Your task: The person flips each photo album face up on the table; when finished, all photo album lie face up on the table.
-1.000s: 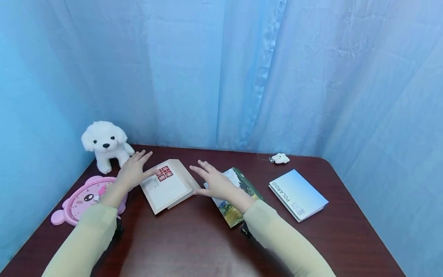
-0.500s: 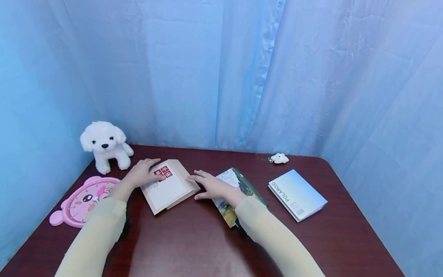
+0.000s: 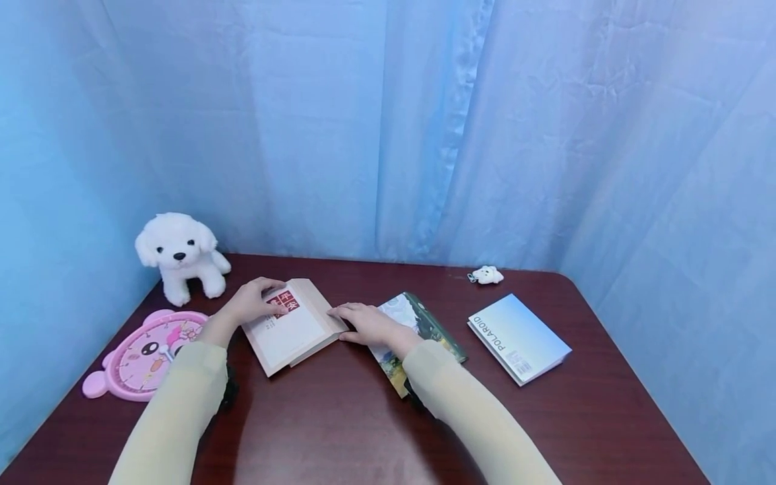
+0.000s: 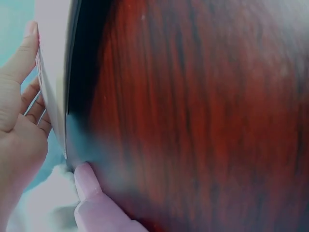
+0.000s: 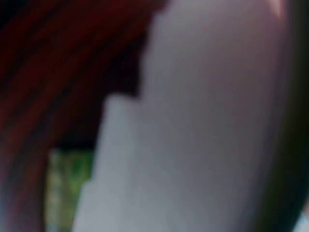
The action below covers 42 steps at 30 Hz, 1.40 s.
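Observation:
A cream book [image 3: 294, 328] with a red block of white characters lies aslant on the table, a plain flap along its right side. My left hand [image 3: 253, 301] rests on its upper left part, thumb on the cover near the red print and fingers toward the far edge. In the left wrist view the fingers of the left hand [image 4: 21, 104] lie against the cover. From the right, my right hand [image 3: 372, 325] touches the book's flap with its fingertips, thumb at the near corner. A blurred pale surface [image 5: 193, 121] fills much of the right wrist view.
A painted-cover notebook [image 3: 397, 374] lies partly under the right forearm. Farther right is a POLAROID album [image 3: 519, 339], with a small white charm [image 3: 487, 275] behind it. A plush white dog [image 3: 182, 256] and a pink clock [image 3: 136, 364] stand left. Blue curtains surround the table [image 3: 315, 424].
Both hands have come down onto the book, the left from above its left side, the right from beside its flap. The book stays in about the same place.

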Each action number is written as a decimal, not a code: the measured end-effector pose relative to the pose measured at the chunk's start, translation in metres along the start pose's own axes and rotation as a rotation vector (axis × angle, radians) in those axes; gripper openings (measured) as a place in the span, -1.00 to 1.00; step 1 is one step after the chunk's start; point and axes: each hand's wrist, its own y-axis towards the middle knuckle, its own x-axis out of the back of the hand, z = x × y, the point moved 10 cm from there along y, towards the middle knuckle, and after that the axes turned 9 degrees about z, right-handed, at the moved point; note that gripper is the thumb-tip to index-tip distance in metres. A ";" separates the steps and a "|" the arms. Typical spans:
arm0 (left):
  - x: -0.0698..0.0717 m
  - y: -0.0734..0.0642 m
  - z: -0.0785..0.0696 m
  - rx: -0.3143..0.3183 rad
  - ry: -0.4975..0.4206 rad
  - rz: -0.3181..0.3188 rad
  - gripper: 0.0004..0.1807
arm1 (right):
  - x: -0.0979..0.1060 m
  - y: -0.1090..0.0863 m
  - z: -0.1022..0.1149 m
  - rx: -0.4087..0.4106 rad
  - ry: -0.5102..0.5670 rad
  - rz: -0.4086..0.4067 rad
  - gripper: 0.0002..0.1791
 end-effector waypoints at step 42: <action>0.030 -0.017 -0.041 -0.162 -0.143 -0.102 -0.27 | 0.041 -0.024 0.009 0.162 0.575 -0.256 -0.47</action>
